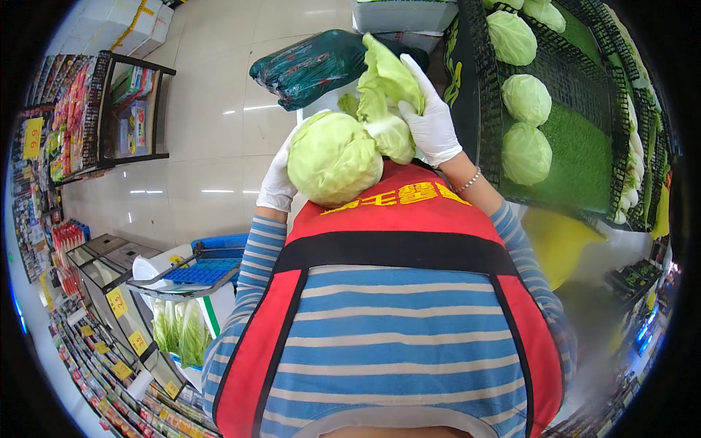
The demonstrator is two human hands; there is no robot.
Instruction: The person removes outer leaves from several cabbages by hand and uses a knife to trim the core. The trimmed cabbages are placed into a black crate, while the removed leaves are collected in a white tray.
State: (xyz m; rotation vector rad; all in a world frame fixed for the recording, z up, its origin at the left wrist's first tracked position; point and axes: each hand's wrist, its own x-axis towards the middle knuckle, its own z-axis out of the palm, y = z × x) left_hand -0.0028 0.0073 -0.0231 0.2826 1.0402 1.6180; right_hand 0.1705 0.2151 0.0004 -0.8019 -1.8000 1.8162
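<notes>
In a white glove, my left hand [277,172] supports a round green cabbage [334,159] from its left side. My right hand [431,117], also gloved, grips a loose cabbage leaf [386,76] that stands up beside the head. The leaf's pale base lies close to the cabbage's right side; whether it is still joined to the head I cannot tell. Both are just in front of my red apron [394,219]. Beyond them a dark green plastic bundle [312,65] lies on the tiled floor.
At the right, a black-edged display with green matting [580,159] holds several cabbages [527,153]. White foam boxes [405,15] stand ahead. A shelf rack [137,109] of packaged goods is at the left. A blue basket [205,268] and leafy greens [181,328] are at my lower left.
</notes>
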